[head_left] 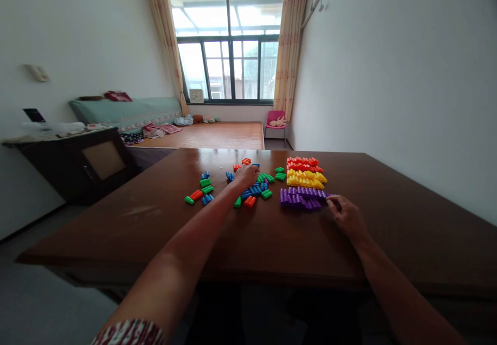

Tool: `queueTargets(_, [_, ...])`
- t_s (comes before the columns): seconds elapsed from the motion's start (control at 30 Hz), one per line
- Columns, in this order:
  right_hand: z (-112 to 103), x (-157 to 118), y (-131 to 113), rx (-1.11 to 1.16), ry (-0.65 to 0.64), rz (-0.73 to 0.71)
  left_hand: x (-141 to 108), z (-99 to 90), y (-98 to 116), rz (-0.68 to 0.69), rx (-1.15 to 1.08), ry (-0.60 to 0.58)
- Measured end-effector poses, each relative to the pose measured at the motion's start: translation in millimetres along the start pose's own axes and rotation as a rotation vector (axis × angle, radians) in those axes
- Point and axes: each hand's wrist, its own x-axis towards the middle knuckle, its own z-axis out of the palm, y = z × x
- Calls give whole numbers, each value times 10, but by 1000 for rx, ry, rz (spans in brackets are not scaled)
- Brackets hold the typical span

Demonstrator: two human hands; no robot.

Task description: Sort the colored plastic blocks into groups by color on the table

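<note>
Rows of small ridged plastic pieces lie on the brown table: red pieces (303, 164) at the back, yellow pieces (306, 179) in the middle, purple pieces (300, 198) nearest me. My right hand (345, 216) is at the right end of the purple row, thumb and forefinger pinched on a purple piece. To the left is a loose mix of blue pieces (254, 190), green pieces (266, 194) and orange-red pieces (250, 201). Over the back of this mix reaches my left hand (247, 175), fingers curled down; what they hold, if anything, is hidden.
The brown table (155, 231) spans the front. Several more green, blue and orange pieces (196, 195) lie at its left. Beyond are a wooden bed (221, 134), a pink chair (275, 117) and a dark cabinet (77, 164).
</note>
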Motion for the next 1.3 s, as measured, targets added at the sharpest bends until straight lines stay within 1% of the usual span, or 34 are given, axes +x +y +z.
queueTargets(0.03, [14,13,-23,-16,-4,-18,18,6,-125,13,-10,-20])
queueTargets(0.1, [37,38,-71,-46,-8,-42,44,70,-250,85,-31,-59])
queueTargets(0.17, [49,50,-101,-58,-15,-51,77,170,-236,213,-34,-104])
queueTargets(0.23, [50,46,-103,-53,-22,-56,138,256,-151,340,5,-151])
queueTargets(0.3, [44,31,-79,-46,-27,-63,221,301,-61,400,82,-199])
queueTargets(0.37, [39,16,-44,-49,-29,-63,305,307,-4,378,158,-243])
queueTargets(0.47, [35,11,-11,-53,-25,-56,378,279,3,317,215,-275])
queueTargets(0.53, [35,21,-9,-47,-19,-56,381,255,-41,243,139,-240])
queueTargets(0.63, [35,38,-16,-26,-14,-63,330,208,-150,110,-23,-155])
queueTargets(0.7, [31,42,-24,-10,-15,-67,271,171,-213,76,-90,-122])
queueTargets(0.77, [23,40,-56,9,-9,-61,194,138,-224,88,-170,-94])
queueTargets(0.83, [14,37,-142,56,15,-43,101,113,-144,162,-264,-68])
queueTargets(0.9, [12,37,-301,147,26,-34,-2,94,40,280,-332,-76])
queueTargets(0.93, [15,40,-404,208,6,-35,-56,85,167,338,-356,-86])
queueTargets(1.03, [41,63,-729,432,-150,-43,-209,45,602,462,-372,-115])
queueTargets(1.1, [53,92,-866,580,-234,-43,-287,12,851,523,-329,-117])
queueTargets(1.13, [50,109,-883,636,-255,-38,-315,-3,939,547,-305,-117])
queueTargets(1.2, [21,138,-797,670,-244,-2,-351,-26,1018,568,-262,-100])
queueTargets(1.23, [-3,148,-698,638,-208,35,-359,-33,1006,565,-246,-83])
queueTargets(1.3, [-55,147,-431,487,-95,132,-361,-35,895,531,-232,-24])
